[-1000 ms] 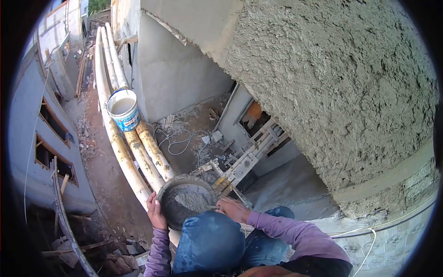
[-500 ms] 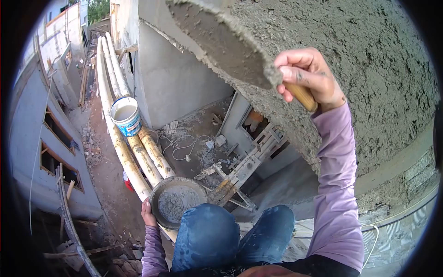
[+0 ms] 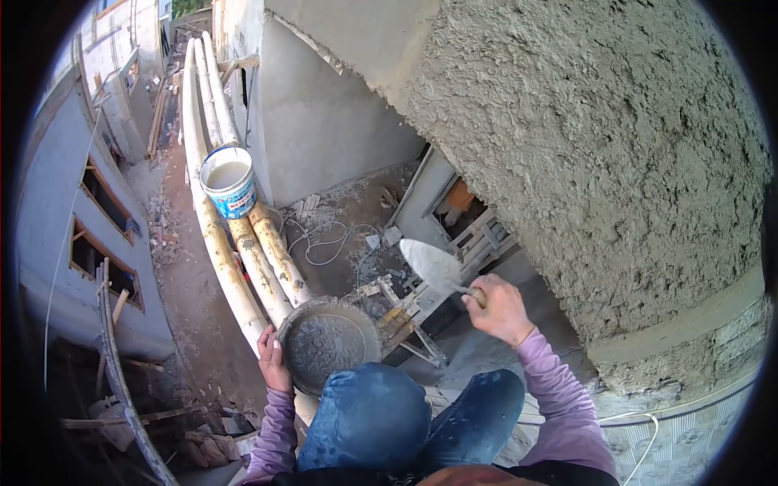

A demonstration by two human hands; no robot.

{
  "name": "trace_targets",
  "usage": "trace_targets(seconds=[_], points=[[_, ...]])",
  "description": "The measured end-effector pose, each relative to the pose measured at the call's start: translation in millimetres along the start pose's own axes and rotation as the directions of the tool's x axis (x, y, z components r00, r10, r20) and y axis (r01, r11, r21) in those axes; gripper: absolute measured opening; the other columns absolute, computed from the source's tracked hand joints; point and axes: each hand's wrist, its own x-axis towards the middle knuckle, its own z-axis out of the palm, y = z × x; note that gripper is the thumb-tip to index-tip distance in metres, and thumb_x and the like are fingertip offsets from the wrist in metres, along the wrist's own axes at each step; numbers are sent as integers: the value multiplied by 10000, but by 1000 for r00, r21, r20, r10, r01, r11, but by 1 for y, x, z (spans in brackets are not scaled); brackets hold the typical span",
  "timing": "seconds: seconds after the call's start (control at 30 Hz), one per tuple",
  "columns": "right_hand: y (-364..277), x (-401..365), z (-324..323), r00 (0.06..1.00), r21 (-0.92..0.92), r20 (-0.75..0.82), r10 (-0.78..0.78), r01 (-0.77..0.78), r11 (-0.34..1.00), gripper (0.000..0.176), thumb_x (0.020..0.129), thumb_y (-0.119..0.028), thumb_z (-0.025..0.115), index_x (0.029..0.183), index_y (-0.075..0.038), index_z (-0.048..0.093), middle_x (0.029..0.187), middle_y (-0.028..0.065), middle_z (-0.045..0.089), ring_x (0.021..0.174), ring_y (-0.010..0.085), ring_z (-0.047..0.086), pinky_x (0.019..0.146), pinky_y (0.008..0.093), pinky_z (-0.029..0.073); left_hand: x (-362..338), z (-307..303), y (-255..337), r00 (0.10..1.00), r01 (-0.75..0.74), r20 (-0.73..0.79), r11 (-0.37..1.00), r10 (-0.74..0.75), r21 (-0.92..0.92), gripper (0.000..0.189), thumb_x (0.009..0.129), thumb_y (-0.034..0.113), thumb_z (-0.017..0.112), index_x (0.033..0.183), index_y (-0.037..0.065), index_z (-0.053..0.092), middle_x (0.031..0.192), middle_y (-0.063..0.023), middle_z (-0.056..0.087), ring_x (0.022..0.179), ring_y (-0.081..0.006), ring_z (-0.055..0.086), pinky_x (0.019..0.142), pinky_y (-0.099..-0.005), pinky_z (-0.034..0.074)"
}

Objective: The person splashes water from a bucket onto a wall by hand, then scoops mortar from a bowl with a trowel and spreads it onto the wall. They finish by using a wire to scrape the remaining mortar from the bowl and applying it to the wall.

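Note:
My right hand [image 3: 499, 309] is closed round the handle of a trowel [image 3: 433, 266], held above the scaffold to the right of the basin. The trowel's blade points up and left, with a pale grey face. My left hand [image 3: 274, 360] grips the left rim of a round dark basin [image 3: 374, 340], which has grey wet mortar [image 3: 324, 347] inside. The basin rests on the near end of the poles, beside my left knee. Rough grey mortar covers the wall [image 3: 600, 162] at the right.
Long pale poles [image 3: 212, 243] run away from me, carrying a blue and white bucket [image 3: 234, 199] of cloudy liquid. Below are a wooden trestle [image 3: 421, 312], a coiled white cable [image 3: 324, 247] and rubble. A building with window openings [image 3: 105, 202] stands left.
My right hand has come down from the upper wall with the trowel, whose blade now appears smaller and lower. My left hand remains at the basin rim. The view has shifted slightly.

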Motion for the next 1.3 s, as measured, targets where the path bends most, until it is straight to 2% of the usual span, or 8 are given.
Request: trace_targets(seconds=[0.17, 0.23, 0.47, 0.93, 1.13, 1.2, 1.23, 1.3], points=[[-39, -26, 196, 752, -190, 588, -298, 486, 853, 299, 767, -215, 654, 1005, -34, 645, 1012, 213, 632, 860, 380, 688, 745, 474, 556, -6, 32, 23, 999, -29, -37, 998, 31, 47, 382, 1015, 222, 516, 1225, -64, 659, 1403, -160, 494, 1332, -293, 427, 1138, -379, 295], [-27, -60, 264, 742, 60, 366, -562, 584, 810, 290, 801, -218, 646, 1036, -48, 634, 1013, 216, 626, 905, 394, 675, 767, 488, 544, -8, 39, 26, 999, -9, -43, 1000, 9, -2, 372, 1014, 208, 513, 1218, -66, 660, 1391, -163, 506, 1333, -296, 427, 1140, -385, 292], [-44, -61, 179, 839, 361, 492, -233, 47, 931, 281, 917, -270, 618, 1023, -11, 603, 1007, 204, 610, 971, 417, 625, 844, 483, 505, 2, 14, 11, 999, 10, -39, 999, -11, -43, 396, 1033, 201, 481, 1258, -93, 622, 1371, -157, 509, 1307, -264, 455, 1133, -366, 318], [-98, 1, -191, 946, 258, 57, -318, 294, 920, 186, 873, -162, 747, 912, 7, 678, 753, 142, 679, 642, 249, 678, 592, 327, 508, 20, -56, -48, 973, 213, 124, 967, -196, -139, 482, 1059, 326, 456, 1301, -66, 599, 1227, -128, 663, 1128, -211, 609, 1022, -334, 441], [25, 55, -253, 923, 930, 47, -381, 99, 353, 247, 1013, -208, 574, 922, 18, 612, 725, 66, 659, 499, 91, 568, 416, 245, 446, 22, -55, -31, 996, 76, 47, 997, -77, 25, 380, 1042, 251, 518, 1259, -46, 613, 1191, -124, 669, 1108, -209, 593, 1007, -341, 436], [56, 42, -250, 951, 728, -232, 206, 29, 684, 275, 1032, -232, 536, 876, -10, 582, 681, 38, 608, 456, 75, 521, 391, 223, 428, 28, -68, -21, 968, 222, 92, 967, -234, 126, 221, 991, 158, 548, 1108, -6, 638, 938, -53, 634, 911, -132, 587, 871, -287, 501], [49, 4, -228, 777, 677, -476, 412, 24, 736, 287, 1045, -261, 518, 870, -41, 574, 645, 12, 561, 438, 64, 492, 374, 210, 410, 29, -71, 7, 944, 282, 117, 938, -309, 199, 188, 953, 103, 538, 1074, 2, 639, 889, -39, 604, 859, -126, 581, 827, -315, 540], [64, -88, -203, 676, 714, -547, 494, 69, 696, 316, 1064, -286, 487, 913, -26, 582, 658, 33, 569, 445, 76, 492, 368, 214, 400, 30, -63, 47, 833, 446, 221, 853, -506, 272, 187, 882, 13, 519, 1026, 13, 639, 831, -25, 563, 790, -137, 579, 767, -392, 597]])
